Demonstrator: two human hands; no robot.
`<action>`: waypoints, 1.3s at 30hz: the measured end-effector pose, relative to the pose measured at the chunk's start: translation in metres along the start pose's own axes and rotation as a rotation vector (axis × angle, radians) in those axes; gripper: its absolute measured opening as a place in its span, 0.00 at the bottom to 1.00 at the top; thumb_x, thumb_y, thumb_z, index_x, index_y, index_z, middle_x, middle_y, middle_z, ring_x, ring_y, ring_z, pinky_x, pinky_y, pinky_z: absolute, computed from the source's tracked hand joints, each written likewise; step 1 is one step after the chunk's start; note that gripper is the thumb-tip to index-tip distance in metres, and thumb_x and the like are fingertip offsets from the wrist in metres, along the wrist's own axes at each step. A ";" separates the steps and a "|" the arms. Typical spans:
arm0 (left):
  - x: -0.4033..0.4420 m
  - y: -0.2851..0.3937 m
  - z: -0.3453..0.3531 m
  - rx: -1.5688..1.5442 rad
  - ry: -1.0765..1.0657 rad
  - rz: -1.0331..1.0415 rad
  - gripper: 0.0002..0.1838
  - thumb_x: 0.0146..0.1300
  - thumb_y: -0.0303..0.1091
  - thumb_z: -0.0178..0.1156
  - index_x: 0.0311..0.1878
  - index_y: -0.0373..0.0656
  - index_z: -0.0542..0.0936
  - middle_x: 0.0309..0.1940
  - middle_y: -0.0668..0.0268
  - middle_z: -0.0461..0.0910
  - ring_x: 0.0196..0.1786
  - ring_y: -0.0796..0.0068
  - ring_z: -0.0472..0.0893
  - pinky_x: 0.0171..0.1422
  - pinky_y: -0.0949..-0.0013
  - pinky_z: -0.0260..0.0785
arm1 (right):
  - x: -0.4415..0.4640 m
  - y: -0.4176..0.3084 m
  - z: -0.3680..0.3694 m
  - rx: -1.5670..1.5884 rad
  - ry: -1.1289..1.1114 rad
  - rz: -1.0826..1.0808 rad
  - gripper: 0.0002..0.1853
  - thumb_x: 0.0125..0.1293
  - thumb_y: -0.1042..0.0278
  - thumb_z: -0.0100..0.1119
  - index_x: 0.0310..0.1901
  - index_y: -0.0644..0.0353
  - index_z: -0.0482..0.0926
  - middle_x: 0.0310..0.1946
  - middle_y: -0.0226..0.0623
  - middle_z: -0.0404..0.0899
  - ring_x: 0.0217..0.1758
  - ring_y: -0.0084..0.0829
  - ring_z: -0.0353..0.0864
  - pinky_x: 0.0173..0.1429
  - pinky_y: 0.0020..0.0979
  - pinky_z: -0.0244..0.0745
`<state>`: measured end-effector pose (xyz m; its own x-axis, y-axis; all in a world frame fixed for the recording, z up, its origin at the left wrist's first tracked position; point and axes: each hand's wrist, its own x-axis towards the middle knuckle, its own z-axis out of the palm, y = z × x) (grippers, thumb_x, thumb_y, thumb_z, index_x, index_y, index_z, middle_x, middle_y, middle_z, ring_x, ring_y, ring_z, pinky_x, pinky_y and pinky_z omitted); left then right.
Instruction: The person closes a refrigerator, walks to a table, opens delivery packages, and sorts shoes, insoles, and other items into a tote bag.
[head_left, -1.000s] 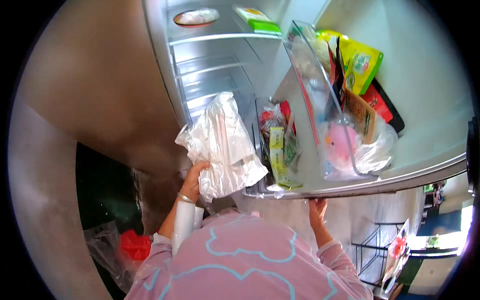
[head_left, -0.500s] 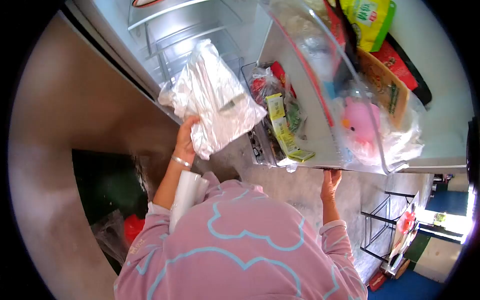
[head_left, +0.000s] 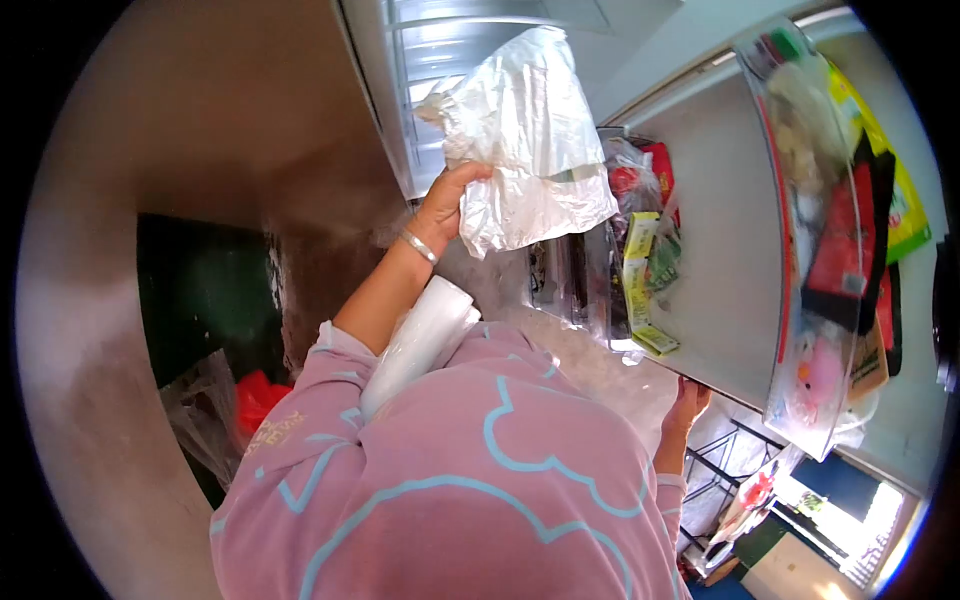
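Note:
My left hand (head_left: 450, 208), with a bracelet at its wrist, is closed on the lower left edge of a crumpled silver foil-like bag (head_left: 535, 130). The bag hangs in front of the open refrigerator's shelves (head_left: 425, 72); whatever it contains is hidden. A white roll (head_left: 420, 340) is tucked between my left arm and chest. At the edge of the refrigerator door (head_left: 725, 240), my right hand (head_left: 688, 402) grips it, some fingers hidden behind the edge.
Door bins hold yellow-green packets (head_left: 640, 265), a pink toy-like figure (head_left: 815, 370) and a yellow-green pouch (head_left: 905, 215). A red plastic bag (head_left: 262, 402) lies at lower left. A table frame (head_left: 725, 460) stands beyond the door.
The silver bag and my left hand appear further right, the bag also higher. The door and my right hand appear further right and lower, and the door shows at a different angle.

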<state>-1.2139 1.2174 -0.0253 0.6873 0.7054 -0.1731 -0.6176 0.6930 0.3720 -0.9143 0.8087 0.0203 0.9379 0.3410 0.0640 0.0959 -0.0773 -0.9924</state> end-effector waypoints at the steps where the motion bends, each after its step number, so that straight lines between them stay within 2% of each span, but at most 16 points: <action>1: 0.002 0.000 -0.006 0.034 0.018 0.036 0.19 0.53 0.23 0.55 0.50 0.30 0.72 0.39 0.56 0.79 0.40 0.64 0.82 0.50 0.62 0.77 | -0.001 -0.002 -0.001 -0.014 0.009 0.016 0.19 0.58 0.78 0.54 0.53 0.61 0.71 0.49 0.32 0.74 0.49 0.25 0.73 0.54 0.27 0.68; 6: 0.002 0.003 -0.047 0.097 0.100 0.116 0.22 0.51 0.22 0.55 0.53 0.35 0.71 0.42 0.58 0.78 0.44 0.65 0.81 0.52 0.61 0.75 | -0.001 -0.004 -0.005 -0.066 0.071 0.113 0.21 0.54 0.79 0.53 0.51 0.53 0.70 0.48 0.26 0.73 0.50 0.25 0.71 0.54 0.32 0.67; 11: -0.008 -0.003 -0.082 0.218 0.251 0.091 0.23 0.51 0.21 0.54 0.53 0.35 0.71 0.43 0.59 0.78 0.44 0.65 0.80 0.51 0.62 0.74 | 0.000 -0.004 -0.005 -0.152 0.084 0.127 0.24 0.55 0.76 0.51 0.56 0.53 0.66 0.52 0.30 0.71 0.53 0.29 0.71 0.57 0.37 0.65; 17: -0.019 -0.005 -0.098 0.263 0.264 0.057 0.24 0.50 0.21 0.53 0.54 0.34 0.71 0.43 0.59 0.78 0.44 0.65 0.80 0.50 0.62 0.75 | -0.008 0.031 -0.025 -0.188 0.112 0.402 0.25 0.58 0.73 0.52 0.59 0.55 0.65 0.50 0.36 0.73 0.51 0.30 0.74 0.52 0.35 0.70; 20: -0.027 0.002 -0.087 0.256 0.243 0.039 0.24 0.50 0.21 0.54 0.54 0.35 0.71 0.43 0.60 0.78 0.44 0.67 0.80 0.51 0.63 0.74 | -0.032 0.024 -0.006 -0.345 -0.143 0.745 0.22 0.59 0.70 0.53 0.57 0.59 0.68 0.46 0.37 0.75 0.47 0.30 0.76 0.47 0.32 0.73; 24: -0.025 -0.001 -0.094 0.266 0.234 0.036 0.23 0.50 0.21 0.53 0.54 0.33 0.71 0.43 0.58 0.77 0.44 0.66 0.80 0.51 0.63 0.74 | -0.056 0.013 0.054 -0.565 -0.769 0.788 0.23 0.59 0.64 0.60 0.54 0.64 0.70 0.48 0.38 0.76 0.49 0.29 0.77 0.48 0.27 0.73; 28: -0.024 -0.004 -0.068 0.369 0.188 -0.005 0.24 0.52 0.25 0.55 0.55 0.33 0.69 0.44 0.55 0.77 0.46 0.63 0.79 0.52 0.60 0.73 | -0.088 -0.068 0.189 -0.502 -1.119 0.068 0.34 0.54 0.69 0.66 0.62 0.64 0.63 0.60 0.43 0.67 0.63 0.34 0.67 0.63 0.32 0.63; 30: -0.027 -0.008 -0.056 0.355 0.184 -0.013 0.23 0.54 0.30 0.58 0.54 0.33 0.70 0.43 0.56 0.77 0.45 0.64 0.79 0.51 0.61 0.73 | -0.110 -0.118 0.246 -0.430 -1.225 -0.393 0.39 0.50 0.67 0.68 0.64 0.60 0.62 0.66 0.43 0.58 0.70 0.39 0.54 0.69 0.39 0.53; 31: -0.028 -0.009 -0.059 0.442 0.108 0.014 0.23 0.56 0.34 0.57 0.55 0.33 0.70 0.43 0.57 0.77 0.44 0.65 0.79 0.49 0.63 0.73 | -0.115 -0.136 0.271 -0.518 -1.389 -0.653 0.38 0.46 0.62 0.70 0.61 0.59 0.65 0.65 0.46 0.58 0.68 0.47 0.56 0.70 0.41 0.52; 33: -0.034 -0.008 -0.038 0.526 0.088 0.020 0.28 0.56 0.42 0.59 0.58 0.37 0.68 0.46 0.57 0.75 0.47 0.66 0.77 0.53 0.62 0.69 | -0.139 -0.141 0.316 -0.203 -1.494 -0.916 0.34 0.49 0.53 0.67 0.57 0.56 0.69 0.60 0.44 0.63 0.65 0.49 0.59 0.64 0.41 0.61; 34: -0.038 -0.008 -0.027 0.568 0.079 0.023 0.31 0.56 0.46 0.60 0.59 0.39 0.68 0.48 0.57 0.75 0.49 0.67 0.76 0.55 0.61 0.67 | -0.149 -0.165 0.330 -0.412 -1.616 -0.999 0.23 0.51 0.60 0.61 0.50 0.58 0.73 0.54 0.44 0.69 0.61 0.47 0.65 0.59 0.42 0.65; 35: -0.038 -0.001 -0.010 0.425 0.069 -0.155 0.28 0.55 0.39 0.58 0.58 0.37 0.68 0.46 0.57 0.75 0.48 0.64 0.77 0.53 0.59 0.70 | -0.158 -0.189 0.343 -0.612 -1.739 -1.098 0.14 0.52 0.67 0.56 0.42 0.59 0.77 0.47 0.44 0.75 0.58 0.44 0.71 0.54 0.42 0.68; 36: -0.043 0.009 0.002 0.291 0.077 -0.339 0.26 0.55 0.31 0.57 0.58 0.34 0.68 0.44 0.57 0.76 0.47 0.62 0.79 0.51 0.57 0.74 | -0.167 -0.187 0.353 -0.729 -1.808 -1.119 0.14 0.52 0.67 0.56 0.42 0.59 0.77 0.47 0.44 0.76 0.57 0.44 0.71 0.54 0.42 0.69; 37: -0.018 -0.005 -0.038 0.391 0.161 -0.301 0.21 0.53 0.30 0.56 0.51 0.31 0.71 0.41 0.56 0.77 0.42 0.60 0.81 0.45 0.57 0.76 | -0.171 -0.178 0.359 -0.814 -1.843 -1.124 0.14 0.52 0.67 0.56 0.42 0.59 0.77 0.46 0.44 0.76 0.56 0.44 0.72 0.53 0.43 0.69; 38: -0.019 -0.005 -0.040 0.611 -0.015 -0.101 0.17 0.53 0.28 0.54 0.46 0.31 0.73 0.37 0.56 0.77 0.39 0.61 0.81 0.42 0.59 0.77 | -0.175 -0.170 0.365 -0.874 -1.872 -1.120 0.14 0.52 0.67 0.56 0.41 0.59 0.77 0.45 0.45 0.76 0.55 0.44 0.73 0.53 0.43 0.69; 39: -0.010 -0.008 -0.047 0.550 0.051 -0.166 0.16 0.52 0.27 0.53 0.45 0.30 0.73 0.35 0.56 0.77 0.37 0.61 0.81 0.41 0.59 0.77 | -0.175 -0.163 0.368 -0.922 -1.892 -1.108 0.14 0.52 0.68 0.56 0.41 0.59 0.78 0.45 0.45 0.77 0.54 0.44 0.73 0.53 0.43 0.69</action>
<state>-1.2341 1.2120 -0.0694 0.7299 0.6100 -0.3084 -0.2039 0.6249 0.7536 -1.2170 1.1063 0.1326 -0.7024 0.6318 -0.3278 0.7115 0.6100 -0.3489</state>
